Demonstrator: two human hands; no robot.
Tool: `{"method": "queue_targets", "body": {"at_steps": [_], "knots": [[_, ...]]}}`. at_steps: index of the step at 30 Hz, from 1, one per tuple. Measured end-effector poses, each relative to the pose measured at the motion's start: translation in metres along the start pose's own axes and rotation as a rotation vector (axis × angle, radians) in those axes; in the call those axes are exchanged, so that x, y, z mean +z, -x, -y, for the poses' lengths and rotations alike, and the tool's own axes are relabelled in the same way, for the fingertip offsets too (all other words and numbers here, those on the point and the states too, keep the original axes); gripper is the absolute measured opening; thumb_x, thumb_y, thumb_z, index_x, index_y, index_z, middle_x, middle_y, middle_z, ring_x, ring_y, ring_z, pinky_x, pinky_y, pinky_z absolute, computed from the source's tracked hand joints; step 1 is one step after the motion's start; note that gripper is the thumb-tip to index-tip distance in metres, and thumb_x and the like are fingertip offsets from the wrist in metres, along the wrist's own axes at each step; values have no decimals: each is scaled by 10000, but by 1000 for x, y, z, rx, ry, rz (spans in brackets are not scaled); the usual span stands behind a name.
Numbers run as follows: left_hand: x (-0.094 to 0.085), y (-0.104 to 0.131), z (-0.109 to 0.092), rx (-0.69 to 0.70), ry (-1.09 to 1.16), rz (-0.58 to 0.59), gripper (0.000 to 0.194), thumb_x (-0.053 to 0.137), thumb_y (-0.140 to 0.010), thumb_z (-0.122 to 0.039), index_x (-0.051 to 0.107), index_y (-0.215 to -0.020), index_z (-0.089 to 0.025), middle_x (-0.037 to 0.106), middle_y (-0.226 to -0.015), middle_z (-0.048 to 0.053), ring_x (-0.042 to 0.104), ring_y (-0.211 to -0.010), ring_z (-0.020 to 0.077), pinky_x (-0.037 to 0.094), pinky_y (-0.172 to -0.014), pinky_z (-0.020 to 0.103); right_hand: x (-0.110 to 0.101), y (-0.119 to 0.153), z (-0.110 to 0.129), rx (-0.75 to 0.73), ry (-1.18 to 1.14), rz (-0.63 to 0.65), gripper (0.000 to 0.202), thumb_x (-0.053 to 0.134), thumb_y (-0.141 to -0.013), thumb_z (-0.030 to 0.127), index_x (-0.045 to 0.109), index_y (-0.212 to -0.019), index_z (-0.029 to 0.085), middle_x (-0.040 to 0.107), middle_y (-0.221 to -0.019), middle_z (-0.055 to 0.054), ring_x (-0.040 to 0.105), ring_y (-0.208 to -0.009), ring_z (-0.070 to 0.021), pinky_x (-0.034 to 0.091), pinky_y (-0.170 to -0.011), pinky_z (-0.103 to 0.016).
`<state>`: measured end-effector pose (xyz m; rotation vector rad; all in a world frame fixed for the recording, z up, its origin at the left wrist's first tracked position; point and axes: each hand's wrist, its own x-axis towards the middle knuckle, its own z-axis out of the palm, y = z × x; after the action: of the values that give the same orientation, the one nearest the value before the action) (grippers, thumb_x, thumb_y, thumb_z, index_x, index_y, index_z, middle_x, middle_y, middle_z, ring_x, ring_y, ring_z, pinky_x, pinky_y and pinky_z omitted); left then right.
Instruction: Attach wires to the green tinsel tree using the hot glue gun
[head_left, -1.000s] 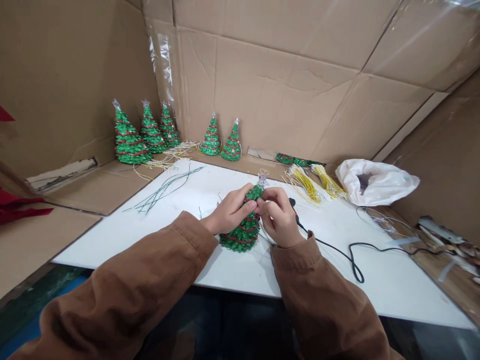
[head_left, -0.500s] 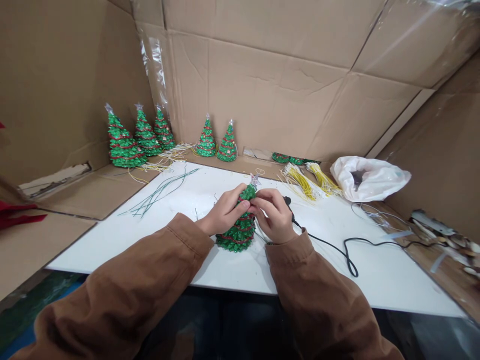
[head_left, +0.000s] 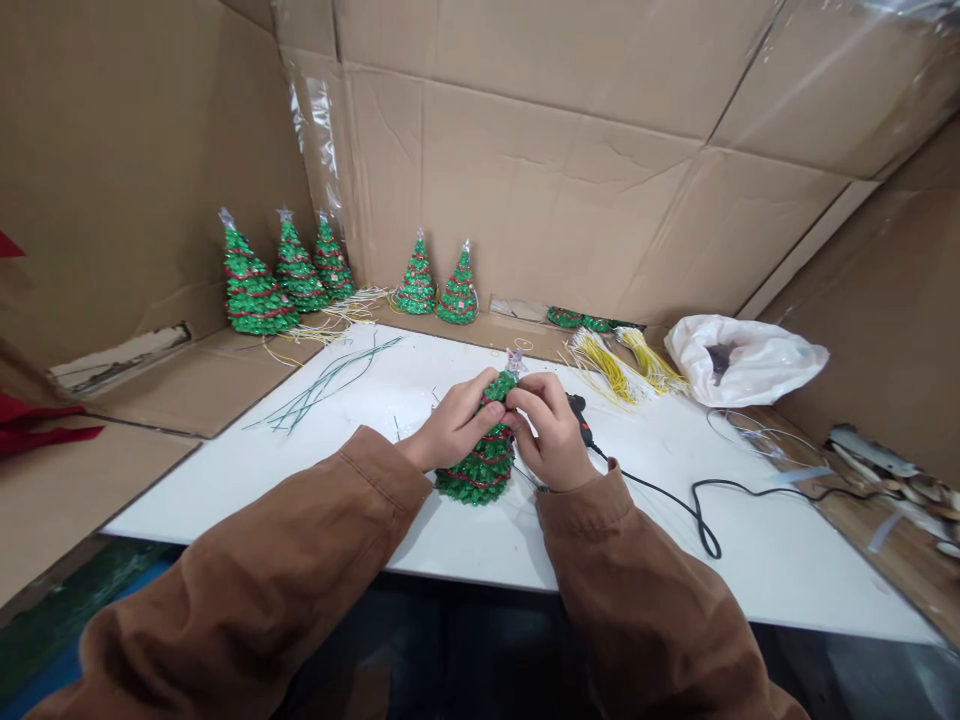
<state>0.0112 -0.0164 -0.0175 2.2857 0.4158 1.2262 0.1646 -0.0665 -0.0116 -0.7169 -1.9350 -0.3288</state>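
Both of your hands are closed around the upper part of the small green sequinned cone tree with red garland bands [head_left: 480,465]. Your left hand [head_left: 450,430] wraps its left flank with fingers curled round, and your right hand [head_left: 551,440] pinches near the tip just under the clear plastic star [head_left: 514,360]. What the right fingertips hold there, if anything besides the tree, I cannot tell.

Around you, the tall brown cardboard walls [head_left: 540,190] enclose the bench. The flat white board tabletop [head_left: 420,380] bears the tree, which stands upright on its base close to the near edge, in the middle. A crumpled white plastic bag [head_left: 750,360] lies at the far right, five finished green trees [head_left: 300,275] stand along the back left, a black cable [head_left: 697,505] runs off to the right, bundles of yellow wires [head_left: 615,365] sit behind your right hand, and loose green wires [head_left: 322,380] lie to the left.

The tree looks light and easily tipped, with a rough, scaly skin whose sequins could shed under a hard squeeze. You would best hold it round the broad lower tiers, sparing the star, which looks brittle.

Compared with half a second ago, your hands have hardly shifted. The view has swung slightly, and your right fingers sit a little closer to the tip.
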Motion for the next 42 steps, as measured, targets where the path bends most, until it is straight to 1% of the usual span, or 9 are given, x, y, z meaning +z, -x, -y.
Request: {"method": "queue_targets", "body": {"at_steps": [7, 14, 21, 27, 34, 42], "knots": [[-1, -1, 0, 30, -8, 5, 247, 378, -916, -392, 404, -815, -168, 389, -668, -31, 365, -610, 109, 294, -583, 256, 1, 1, 1, 17, 1, 1, 134, 469, -868, 103, 530, -962, 177, 448, -891, -62, 481, -824, -173, 471, -726, -344], [-1, 0, -1, 16, -19, 14, 268, 365, -915, -414, 407, -816, -169, 401, -681, -25, 370, -622, 116, 302, -595, 263, 0, 0, 1, 0, 50, 36, 107, 462, -880, 123, 507, -958, 180, 455, -896, -70, 477, -838, -182, 477, -726, -351], [-2, 0, -3, -5, -11, 26, 278, 362, -915, -426, 406, -819, -169, 389, -666, -30, 347, -614, 115, 296, -589, 265, 2, 2, 1, 7, 14, -20, 124, 473, -867, 105, 515, -951, 187, 460, -875, -63, 486, -819, -178, 470, -720, -348], [-1, 0, -2, 19, -12, 12, 266, 368, -916, -413, 398, -810, -171, 381, -662, -31, 348, -611, 113, 293, -587, 262, 5, 4, 1, 15, -6, -65, 148, 484, -848, 78, 530, -942, 183, 468, -873, -60, 489, -817, -172, 460, -714, -337], [-1, 0, -1, 22, -23, 4, 270, 374, -912, -419, 400, -804, -174, 396, -663, -28, 366, -610, 117, 299, -584, 260, 7, 5, 0, 28, 8, -75, 140, 468, -860, 114, 544, -945, 194, 477, -874, -58, 504, -816, -178, 466, -711, -350], [-2, -2, -4, 12, -41, 5, 285, 368, -909, -434, 398, -790, -177, 397, -654, -28, 372, -603, 118, 302, -580, 261, 7, 6, 1, 41, 15, -73, 136, 453, -867, 119, 544, -934, 195, 468, -863, -56, 504, -811, -178, 476, -703, -352]]}}
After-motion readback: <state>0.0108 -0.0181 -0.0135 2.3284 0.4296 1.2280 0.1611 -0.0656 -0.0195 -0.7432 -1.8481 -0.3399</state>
